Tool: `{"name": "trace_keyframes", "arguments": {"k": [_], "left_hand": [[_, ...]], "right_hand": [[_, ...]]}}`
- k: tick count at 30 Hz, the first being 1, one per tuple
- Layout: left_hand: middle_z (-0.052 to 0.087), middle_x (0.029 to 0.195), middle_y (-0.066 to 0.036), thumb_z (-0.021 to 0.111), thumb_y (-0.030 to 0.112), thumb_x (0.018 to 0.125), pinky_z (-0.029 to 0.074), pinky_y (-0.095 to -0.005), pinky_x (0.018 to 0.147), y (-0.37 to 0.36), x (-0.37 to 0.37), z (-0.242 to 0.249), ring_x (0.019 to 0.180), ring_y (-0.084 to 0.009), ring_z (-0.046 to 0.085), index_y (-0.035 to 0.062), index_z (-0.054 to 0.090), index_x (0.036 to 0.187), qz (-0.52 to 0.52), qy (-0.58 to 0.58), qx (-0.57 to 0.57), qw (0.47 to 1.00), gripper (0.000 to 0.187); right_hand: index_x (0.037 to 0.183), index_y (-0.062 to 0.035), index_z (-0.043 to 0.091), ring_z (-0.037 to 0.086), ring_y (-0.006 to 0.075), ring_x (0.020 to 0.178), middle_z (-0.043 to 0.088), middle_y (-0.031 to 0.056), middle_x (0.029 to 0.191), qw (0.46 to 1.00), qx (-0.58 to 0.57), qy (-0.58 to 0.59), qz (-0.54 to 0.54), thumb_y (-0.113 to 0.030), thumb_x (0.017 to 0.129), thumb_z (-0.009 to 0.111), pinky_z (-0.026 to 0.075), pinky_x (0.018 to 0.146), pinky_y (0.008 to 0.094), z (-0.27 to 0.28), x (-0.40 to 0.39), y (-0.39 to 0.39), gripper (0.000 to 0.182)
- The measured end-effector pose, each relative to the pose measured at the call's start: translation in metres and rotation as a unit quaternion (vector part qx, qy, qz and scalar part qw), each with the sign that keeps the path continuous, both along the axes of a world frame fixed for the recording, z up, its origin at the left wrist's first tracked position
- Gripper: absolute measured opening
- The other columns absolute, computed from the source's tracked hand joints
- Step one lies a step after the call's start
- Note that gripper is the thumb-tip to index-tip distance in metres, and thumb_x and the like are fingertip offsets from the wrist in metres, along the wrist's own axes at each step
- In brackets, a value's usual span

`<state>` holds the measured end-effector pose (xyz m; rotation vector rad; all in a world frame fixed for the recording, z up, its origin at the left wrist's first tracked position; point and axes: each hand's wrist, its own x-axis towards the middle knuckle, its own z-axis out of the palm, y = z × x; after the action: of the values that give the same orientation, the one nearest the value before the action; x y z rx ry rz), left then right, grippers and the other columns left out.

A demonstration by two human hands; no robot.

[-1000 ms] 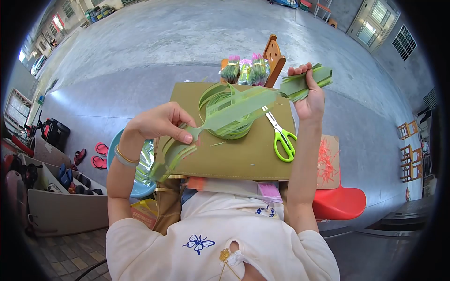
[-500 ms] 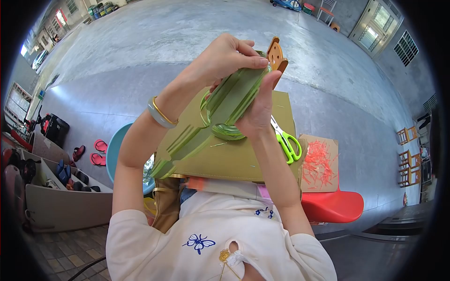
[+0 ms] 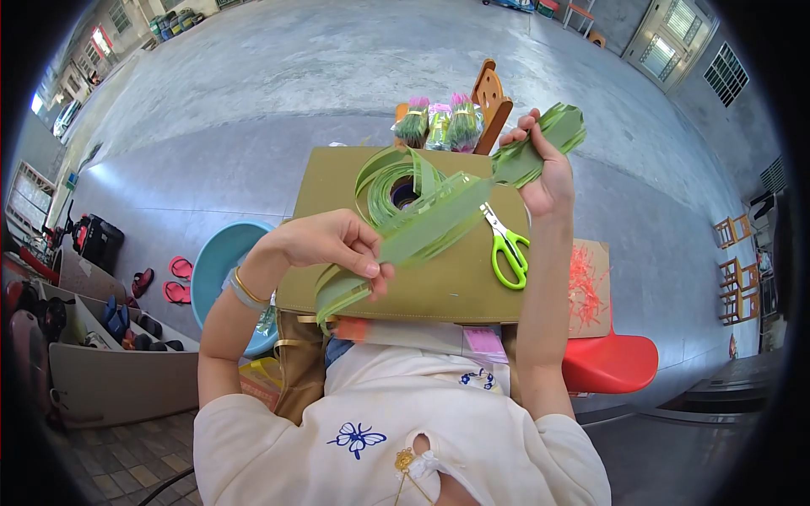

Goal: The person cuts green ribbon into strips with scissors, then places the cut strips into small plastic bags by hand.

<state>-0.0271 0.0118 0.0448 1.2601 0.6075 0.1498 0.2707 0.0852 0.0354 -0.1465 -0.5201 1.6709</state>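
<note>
A wide green ribbon [image 3: 439,221] stretches between my two hands above the table. Toward its lower end, my left hand [image 3: 337,249] pinches it, and a short length hangs down past the fingers. At the upper right my right hand [image 3: 544,173] grips the gathered, folded part of the ribbon, whose looped end sticks out beyond the fingers. Behind the stretched ribbon, a roll of green ribbon [image 3: 390,187] with a dark core lies on the olive table top [image 3: 333,173]. Scissors with lime-green handles [image 3: 509,253] rest near the table's right side.
Bundles of pink and green stems [image 3: 461,122] stand beyond the table beside a wooden chair back [image 3: 491,97]. To the right, orange-red shreds lie on cardboard [image 3: 597,325] over a red stool [image 3: 616,364]. A blue basin [image 3: 207,274] is at the left.
My hands have moved apart, the right one up and to the right with the folded ribbon, the left one down toward me. The ribbon between them is drawn out, and the roll now shows.
</note>
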Motion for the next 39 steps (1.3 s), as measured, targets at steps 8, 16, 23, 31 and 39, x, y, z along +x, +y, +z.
{"name": "trace_keyframes", "arguments": {"k": [8,16,23,31,39], "left_hand": [[0.066,0.100,-0.013,0.069,0.011,0.077,0.041,-0.0357,0.091,-0.023,0.007,0.064,0.106,-0.0218,0.056,0.0004,0.070,0.088,0.184,-0.145,0.387,0.892,0.016],[0.066,0.099,-0.016,0.065,0.013,0.080,0.032,-0.0431,0.100,0.009,0.075,0.056,0.123,-0.0339,0.041,-0.0021,0.068,0.094,0.283,-0.252,0.350,0.857,0.021],[0.064,0.105,-0.014,0.066,0.009,0.080,0.038,-0.0313,0.095,0.023,0.081,0.029,0.120,-0.0231,0.045,-0.0018,0.067,0.099,0.395,-0.164,0.330,0.842,0.022],[0.058,0.115,-0.012,0.068,0.005,0.078,0.048,-0.0242,0.073,0.011,0.070,0.033,0.094,-0.0114,0.056,-0.0024,0.063,0.104,0.393,-0.194,0.377,0.816,0.027],[0.066,0.098,-0.009,0.064,0.008,0.082,0.048,-0.0193,0.057,0.004,0.051,0.035,0.073,-0.0070,0.058,-0.0011,0.064,0.104,0.328,-0.113,0.340,0.874,0.024]], "right_hand": [[0.107,-0.0052,0.048,0.049,0.0151,0.068,0.053,0.0057,0.085,0.991,-0.041,-0.120,-0.035,-0.024,0.094,0.046,0.045,0.071,0.0329,-0.023,-0.023,-0.011,0.023],[0.124,-0.0050,0.042,0.056,0.0186,0.098,0.054,0.0086,0.110,0.985,0.016,-0.150,0.085,-0.056,0.092,0.025,0.049,0.083,0.0342,0.003,-0.090,-0.063,0.063],[0.127,-0.0065,0.039,0.057,0.0198,0.099,0.054,0.0097,0.111,0.976,0.052,-0.172,0.123,-0.045,0.093,0.038,0.051,0.081,0.0336,0.009,-0.085,-0.079,0.051],[0.107,0.0004,0.051,0.061,0.0183,0.080,0.060,0.0110,0.087,0.919,0.061,-0.320,0.223,-0.003,0.081,0.056,0.051,0.071,0.0307,0.011,-0.071,-0.080,0.026],[0.114,-0.0008,0.049,0.056,0.0121,0.069,0.058,0.0057,0.083,0.904,0.083,-0.334,0.255,-0.017,0.086,0.057,0.046,0.064,0.0251,0.011,-0.070,-0.087,0.033]]}}
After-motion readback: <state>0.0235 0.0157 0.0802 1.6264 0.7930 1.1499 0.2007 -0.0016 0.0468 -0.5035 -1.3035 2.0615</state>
